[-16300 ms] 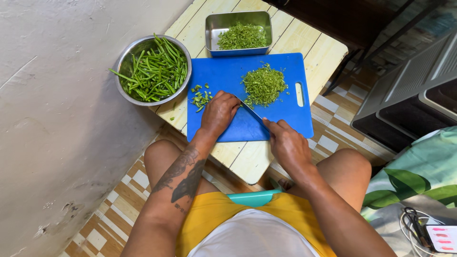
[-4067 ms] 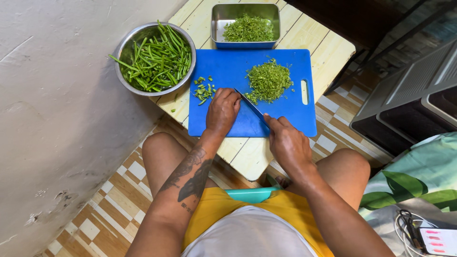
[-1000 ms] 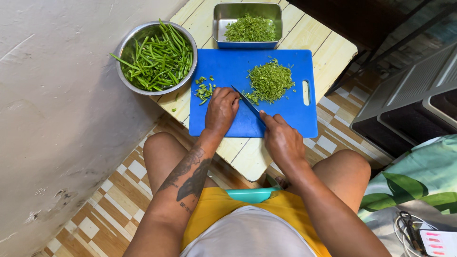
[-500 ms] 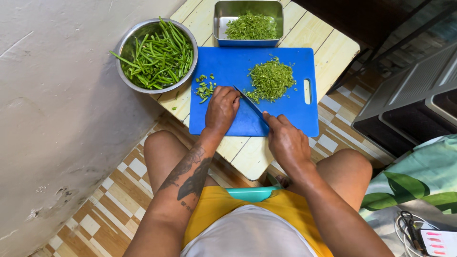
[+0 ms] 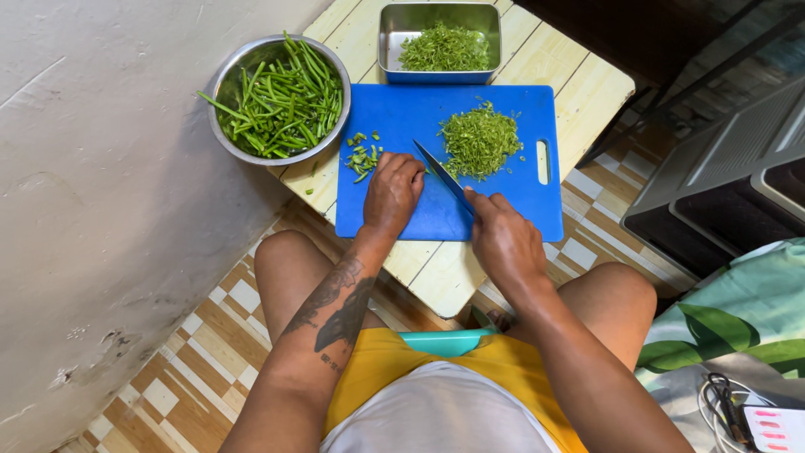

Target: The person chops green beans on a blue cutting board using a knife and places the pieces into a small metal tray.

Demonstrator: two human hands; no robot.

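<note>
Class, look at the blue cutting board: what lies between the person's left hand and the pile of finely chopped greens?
In the head view, the knife blade lies between the left hand and the chopped pile, held by the right hand.

Left hand [image 5: 392, 195] curled, knuckles down; right hand [image 5: 501, 243] fisted, forefinger extended forward.

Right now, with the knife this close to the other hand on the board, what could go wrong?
1. The knife blade runs right beside the left hand, whose curled fingers press down on the blue cutting board; a slip could nick them.
2. The board's near edge sits close to the table edge above the knees; a hard push might shift it.
3. The chopped pile lies just past the blade tip, so a wide stroke could scatter it.
</note>
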